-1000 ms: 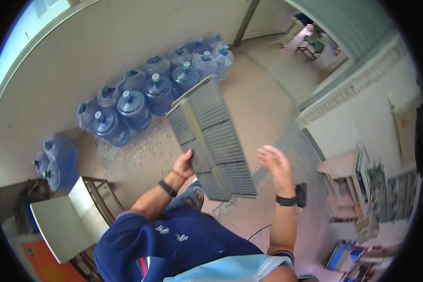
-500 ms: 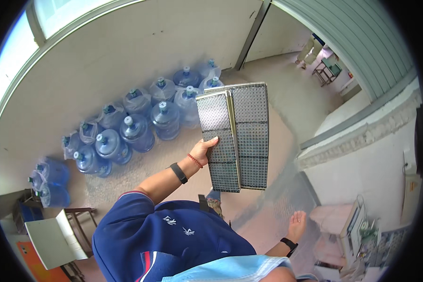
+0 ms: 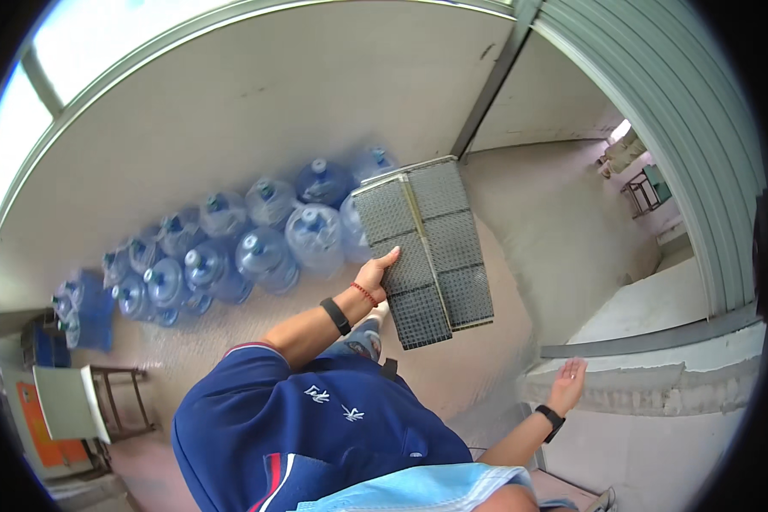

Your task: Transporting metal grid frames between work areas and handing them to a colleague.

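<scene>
Left hand (image 3: 374, 278), with a red beaded bracelet (image 3: 364, 294) at the wrist, is closed around the left edge of two flat, rectangular, dark-grey panels with a fine grid surface (image 3: 416, 277), and its thumb lies flat upon the nearer one. These panels are held together, partly overlapping and a little tilted, up in front of the body, with a narrow yellowish strip (image 3: 424, 235) along the seam between them, while large transparent blue plastic bottles (image 3: 264, 258) stand in rows beyond, beside the pale wall (image 3: 256, 119). Right hand (image 3: 567, 386) is well apart from the panels, loosely open, and nothing is seen in it.
</scene>
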`<state>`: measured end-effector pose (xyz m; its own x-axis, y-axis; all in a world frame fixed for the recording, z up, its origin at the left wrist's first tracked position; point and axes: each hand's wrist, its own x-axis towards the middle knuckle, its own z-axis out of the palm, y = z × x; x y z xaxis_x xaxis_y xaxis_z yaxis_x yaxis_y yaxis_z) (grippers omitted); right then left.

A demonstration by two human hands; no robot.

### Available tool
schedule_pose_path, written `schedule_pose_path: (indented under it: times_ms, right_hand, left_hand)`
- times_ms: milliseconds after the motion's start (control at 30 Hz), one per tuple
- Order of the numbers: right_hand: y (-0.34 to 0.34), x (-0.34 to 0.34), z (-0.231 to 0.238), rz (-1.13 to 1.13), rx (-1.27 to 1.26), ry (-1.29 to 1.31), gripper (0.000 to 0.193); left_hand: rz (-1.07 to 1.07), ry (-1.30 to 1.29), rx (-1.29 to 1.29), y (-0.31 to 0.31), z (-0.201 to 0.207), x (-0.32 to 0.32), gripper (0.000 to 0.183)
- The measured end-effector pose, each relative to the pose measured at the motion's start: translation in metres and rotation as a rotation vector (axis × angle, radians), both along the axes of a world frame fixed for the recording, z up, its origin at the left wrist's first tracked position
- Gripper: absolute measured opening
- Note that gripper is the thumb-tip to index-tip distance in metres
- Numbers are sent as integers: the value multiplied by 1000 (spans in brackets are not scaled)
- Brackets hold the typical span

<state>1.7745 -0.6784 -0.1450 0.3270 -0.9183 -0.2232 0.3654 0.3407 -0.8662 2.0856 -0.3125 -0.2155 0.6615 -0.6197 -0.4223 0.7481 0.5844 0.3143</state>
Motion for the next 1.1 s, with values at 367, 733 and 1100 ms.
schedule_pose_path:
  times_ms: [367, 733, 1100]
  right_hand:
    - [-207, 286, 38, 63, -80, -123, 41]
    - [-482, 466, 104, 72, -544, -315, 64]
    - [-533, 458, 139, -148, -1051, -237, 57]
  left_hand:
    - [4, 98, 6, -196, -55, 223, 27]
    - [36, 10, 72, -440, -56, 371, 33]
    - [116, -84, -7, -581, -36, 392, 39]
